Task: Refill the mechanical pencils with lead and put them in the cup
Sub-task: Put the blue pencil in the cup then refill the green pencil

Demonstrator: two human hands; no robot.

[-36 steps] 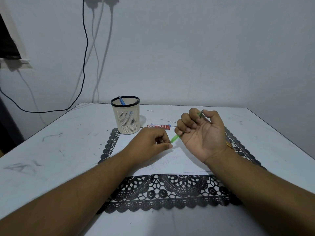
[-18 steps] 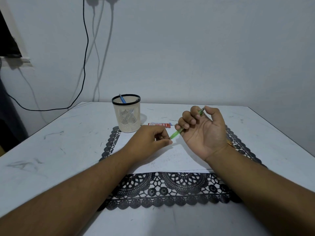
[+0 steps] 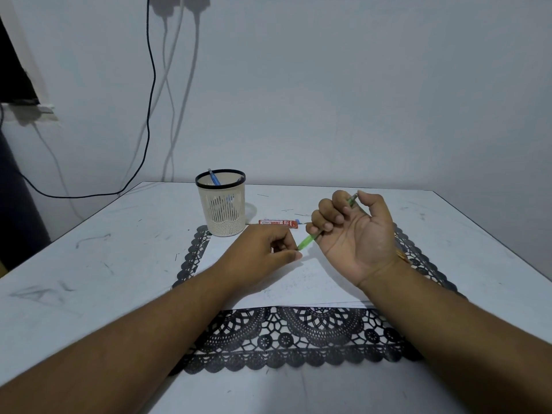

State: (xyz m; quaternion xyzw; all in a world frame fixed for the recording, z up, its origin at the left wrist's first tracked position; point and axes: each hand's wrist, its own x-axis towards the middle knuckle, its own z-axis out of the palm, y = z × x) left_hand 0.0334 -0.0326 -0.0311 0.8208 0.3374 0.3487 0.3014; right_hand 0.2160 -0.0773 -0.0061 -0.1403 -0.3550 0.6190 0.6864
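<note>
Two bare, sleeveless forearms; thin orange band [image 3: 403,257] at the right wrist

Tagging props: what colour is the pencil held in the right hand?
Translucent green mechanical pencil, clearest in the head view.

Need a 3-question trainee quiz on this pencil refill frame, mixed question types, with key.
1. True or false: the green pencil lies on the paper.
2. Which hand grips the green pencil: A left hand, B right hand?
3. Fill in: the red lead case lies to the ___ of the cup, as seen by the camera.

Key: 1 false, it is held in the air; 2 B; 3 right.
</note>
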